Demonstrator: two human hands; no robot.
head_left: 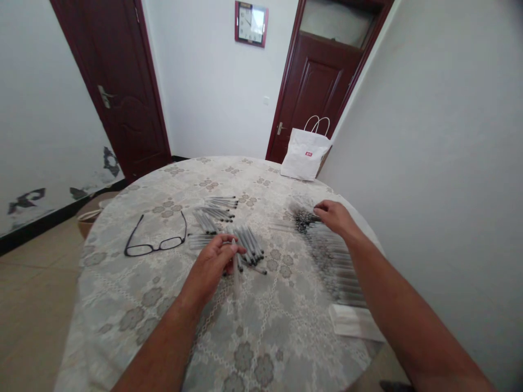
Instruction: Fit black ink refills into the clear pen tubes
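My left hand [220,255] pinches a translucent pen barrel [236,275] upright between thumb and fingers. Bunches of similar pens with dark ends lie around it, one group [248,242] just to its right and another group [214,209] farther back. Over on the right, my right hand [332,213] has its fingertips closed at the edge of a pile of small black pieces [304,220], too blurred to name exactly. Whatever those fingertips hold is hidden. Below that hand, a long row of translucent barrels [335,261] runs toward me.
Black-framed glasses [154,247] lie open on the left of the round table with its patterned cloth [204,337]. A white paper bag [306,155] stands at the back right edge. A white folded item or box [354,321] sits near my right forearm. A wall adjoins the table's right side.
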